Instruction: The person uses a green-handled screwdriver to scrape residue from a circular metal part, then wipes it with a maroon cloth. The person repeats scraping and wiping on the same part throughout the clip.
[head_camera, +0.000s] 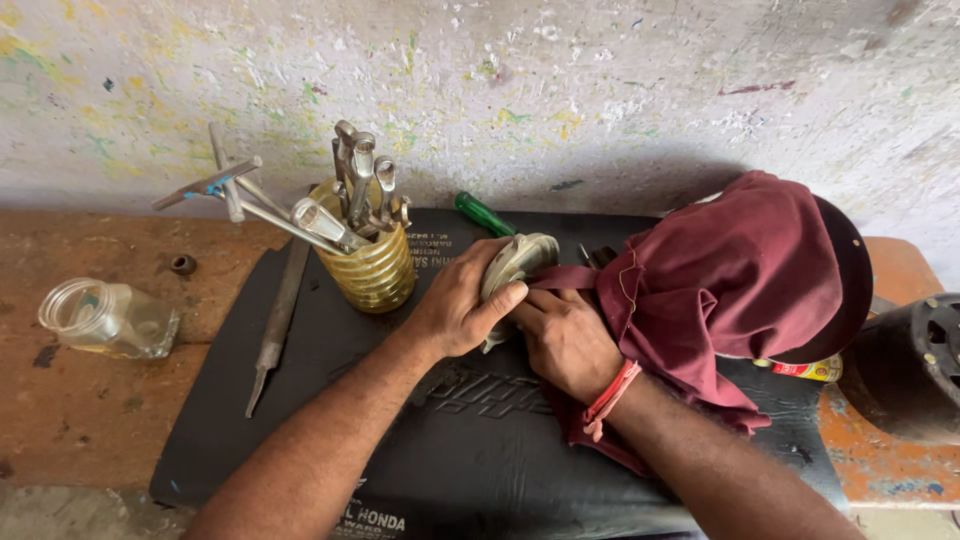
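My left hand grips a round, pale metal part held on edge over a black rubber mat. My right hand presses against the part's lower right side, with a maroon cloth gathered around its fingers. A red thread band sits on my right wrist. The cloth drapes over a dark round object at the right.
A yellow ribbed jar full of spanners and socket wrenches stands left of the hands. A metal file lies on the mat's left edge. A clear glass jar lies on the bench. A green-handled screwdriver sits behind; a black motor housing is at right.
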